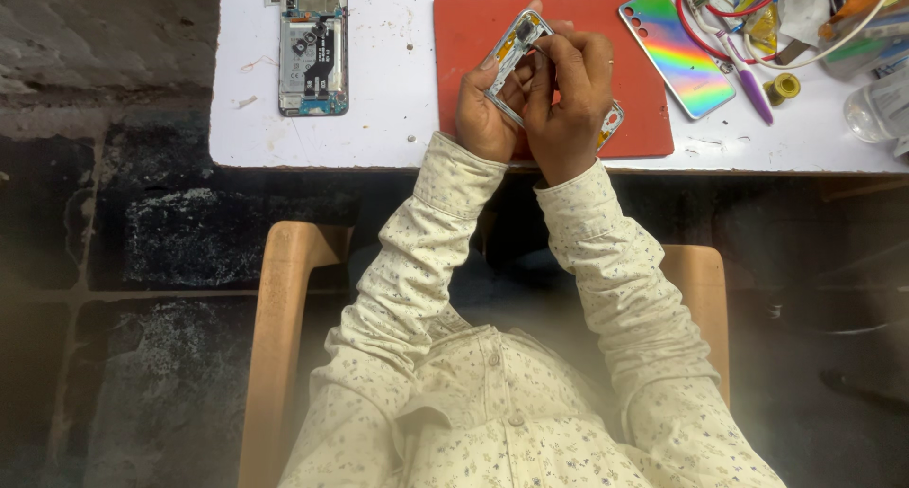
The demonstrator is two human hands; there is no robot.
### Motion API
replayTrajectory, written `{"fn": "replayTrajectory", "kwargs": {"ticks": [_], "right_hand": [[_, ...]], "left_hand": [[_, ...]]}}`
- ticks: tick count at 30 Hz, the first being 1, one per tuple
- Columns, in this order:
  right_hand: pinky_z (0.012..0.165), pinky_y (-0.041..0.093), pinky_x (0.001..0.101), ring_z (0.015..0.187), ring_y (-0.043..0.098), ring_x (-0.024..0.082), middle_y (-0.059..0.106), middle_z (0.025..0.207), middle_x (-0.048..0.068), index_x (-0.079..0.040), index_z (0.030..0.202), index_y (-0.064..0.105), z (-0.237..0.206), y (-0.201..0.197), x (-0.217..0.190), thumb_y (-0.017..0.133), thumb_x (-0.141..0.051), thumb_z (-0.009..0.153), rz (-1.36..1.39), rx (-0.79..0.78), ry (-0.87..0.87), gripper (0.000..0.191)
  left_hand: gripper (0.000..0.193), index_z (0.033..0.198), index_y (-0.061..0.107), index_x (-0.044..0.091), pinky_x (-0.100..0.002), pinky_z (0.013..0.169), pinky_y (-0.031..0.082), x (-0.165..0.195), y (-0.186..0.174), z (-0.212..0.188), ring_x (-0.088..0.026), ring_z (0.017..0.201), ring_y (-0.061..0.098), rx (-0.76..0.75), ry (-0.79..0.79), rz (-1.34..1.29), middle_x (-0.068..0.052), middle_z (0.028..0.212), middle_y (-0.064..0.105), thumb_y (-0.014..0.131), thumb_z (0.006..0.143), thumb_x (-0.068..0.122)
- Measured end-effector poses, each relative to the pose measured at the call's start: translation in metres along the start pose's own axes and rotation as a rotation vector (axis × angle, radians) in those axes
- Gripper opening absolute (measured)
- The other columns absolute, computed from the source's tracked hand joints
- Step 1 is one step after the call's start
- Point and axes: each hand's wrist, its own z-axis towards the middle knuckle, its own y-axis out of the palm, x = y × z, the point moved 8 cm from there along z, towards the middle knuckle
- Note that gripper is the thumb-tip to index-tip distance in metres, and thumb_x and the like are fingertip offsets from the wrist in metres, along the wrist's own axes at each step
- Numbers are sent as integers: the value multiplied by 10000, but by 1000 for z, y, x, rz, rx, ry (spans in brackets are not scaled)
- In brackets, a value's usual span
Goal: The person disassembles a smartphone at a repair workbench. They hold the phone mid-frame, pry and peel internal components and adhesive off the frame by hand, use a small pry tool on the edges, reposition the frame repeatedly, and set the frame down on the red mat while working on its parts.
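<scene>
A silver phone middle frame (520,39) is held tilted above the red work mat (644,119) at the table's near edge. My left hand (485,109) grips its left side from below. My right hand (573,86) covers the frame's middle, fingers curled over its inner edge. The frame's lower end (611,124) pokes out to the right of my right wrist. Both arms wear cream patterned sleeves.
An opened phone body with exposed circuit board (313,48) lies on the white table (379,119) at left. A rainbow-coloured back cover (677,51) rests on the mat's right edge. Tools, wires, a purple pen (753,90) and a tape roll (783,88) clutter the right. A wooden chair (284,337) is below.
</scene>
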Motion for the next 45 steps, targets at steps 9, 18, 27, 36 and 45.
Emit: {"fn": "replayTrajectory", "kwargs": {"ticks": [9,18,27,36,45], "right_hand": [[773,593,318,909,689,202,591,1096,114,33,1116,657,1,-1,-3,646,112,1021,44,-14,44,124],[767,596,298,900,679,210,601,1078,117,50,1106,660,0,-1,-4,651,117,992,-31,7,19,133],[771,598,304,905,692,204,608,1092,109,36,1118,672,2,-4,-3,656,108,1012,-2,31,45,129],[752,603,287,900,690,196,606,1088,119,46,1121,667,1,-4,-4,666,106,995,-5,-7,1,140],[768,609,293,899,687,209,599,1083,122,50,1115,658,0,-4,-5,654,115,988,-18,-12,-22,143]], "left_hand": [[735,1640,242,40,-415,1222,466,-5,-9,3,-292,1398,556,6,-22,-25,-233,1544,496,417,1006,366],[742,1657,249,21,-407,1174,471,-7,-10,0,-268,1321,573,37,-13,-7,-223,1504,486,417,1029,380],[742,1647,246,32,-447,1232,472,-6,-6,4,-299,1387,568,14,-9,7,-235,1543,497,427,1028,398],[755,1660,250,35,-411,1202,456,-5,-6,2,-282,1355,564,-7,11,77,-227,1508,503,433,1030,409],[762,1665,252,38,-425,1215,437,-5,-6,0,-292,1360,547,8,-6,76,-226,1512,489,442,1041,430]]}}
